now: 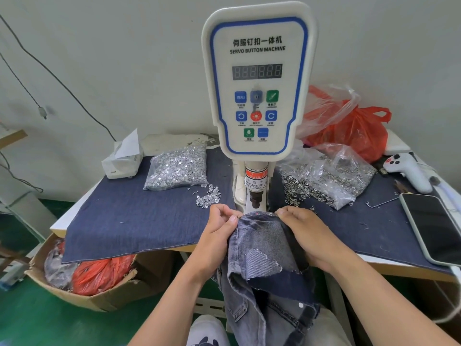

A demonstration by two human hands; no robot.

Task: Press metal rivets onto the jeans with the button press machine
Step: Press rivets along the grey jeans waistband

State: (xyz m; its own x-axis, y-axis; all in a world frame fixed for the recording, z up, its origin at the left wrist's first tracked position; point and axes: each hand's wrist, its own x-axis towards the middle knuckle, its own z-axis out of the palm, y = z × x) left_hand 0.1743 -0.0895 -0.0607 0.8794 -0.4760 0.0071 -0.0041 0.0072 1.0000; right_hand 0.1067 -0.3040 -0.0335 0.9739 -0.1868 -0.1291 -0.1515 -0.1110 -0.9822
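The white servo button machine [257, 81] stands at the middle of the table, its black punch [255, 200] just above the edge of the grey jeans [262, 248]. My left hand [219, 228] pinches the jeans' left edge, where a small rivet sits at the fingertips. My right hand [306, 233] grips the right side of the same edge. A red laser dot shows on the denim under the punch. A bag of silver rivet tacks [178, 168] lies at the left, a bag of rivet caps [329, 176] at the right.
Dark blue denim cloth [139, 221] covers the table. A tissue box [122, 158] sits back left, red plastic bags [349, 126] back right, a white controller [409, 171] and a phone [434, 226] at the right. A cardboard box [99, 283] stands on the green floor.
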